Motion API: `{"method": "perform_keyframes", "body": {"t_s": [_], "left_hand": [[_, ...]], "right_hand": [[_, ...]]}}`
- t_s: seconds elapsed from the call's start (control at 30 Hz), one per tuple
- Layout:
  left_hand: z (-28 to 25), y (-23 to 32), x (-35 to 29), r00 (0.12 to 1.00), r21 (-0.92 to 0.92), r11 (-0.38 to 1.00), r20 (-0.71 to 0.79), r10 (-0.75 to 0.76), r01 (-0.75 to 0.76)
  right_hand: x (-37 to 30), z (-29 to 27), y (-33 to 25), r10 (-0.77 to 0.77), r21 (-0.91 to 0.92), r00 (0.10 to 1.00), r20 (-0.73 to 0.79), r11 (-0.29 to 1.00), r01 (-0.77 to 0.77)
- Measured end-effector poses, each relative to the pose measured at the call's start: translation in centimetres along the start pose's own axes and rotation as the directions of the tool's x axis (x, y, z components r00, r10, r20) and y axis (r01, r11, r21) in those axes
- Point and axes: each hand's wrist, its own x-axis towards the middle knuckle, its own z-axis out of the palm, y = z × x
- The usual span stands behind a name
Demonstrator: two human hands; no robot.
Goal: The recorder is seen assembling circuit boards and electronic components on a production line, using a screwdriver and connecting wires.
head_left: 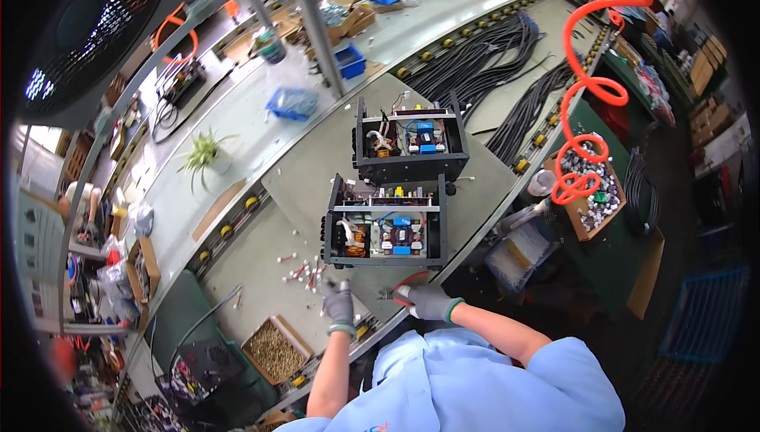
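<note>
held a red-handled tool (412,278) in right hand (431,302), seemingly angled toward left hand (340,307) for easy reach, couldn't tell latter's grip.

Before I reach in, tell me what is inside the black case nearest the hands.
Inside the black case: blue parts, a copper-coloured coil and small yellow parts. What lies beneath them is covered.

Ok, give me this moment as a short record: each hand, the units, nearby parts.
Left hand: gloved; near scattered white connectors; grip unclear
Right hand: gloved; holding a red-handled tool
Units: nearer open black unit, farther open black unit
Lower left: brass-coloured parts in a box
Beyond units: black cables
</note>
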Motion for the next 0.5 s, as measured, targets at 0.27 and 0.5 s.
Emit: {"method": "perform_keyframes", "body": {"t_s": [0.27,0.5], "left_hand": [[-18.0,5.9,-3.1,0.537,0.475,0.410,0.165,0.827,-0.778],[-16.8,3.3,-4.8,0.548,0.430,0.420,0.234,0.803,-0.799]], "right_hand": [[-3.7,-0.8,-2.1,0.090,-0.285,0.930,0.357,0.958,0.017],[0.5,-4.7,1.0,0.135,-0.455,0.991,0.022,0.884,-0.110]]}}
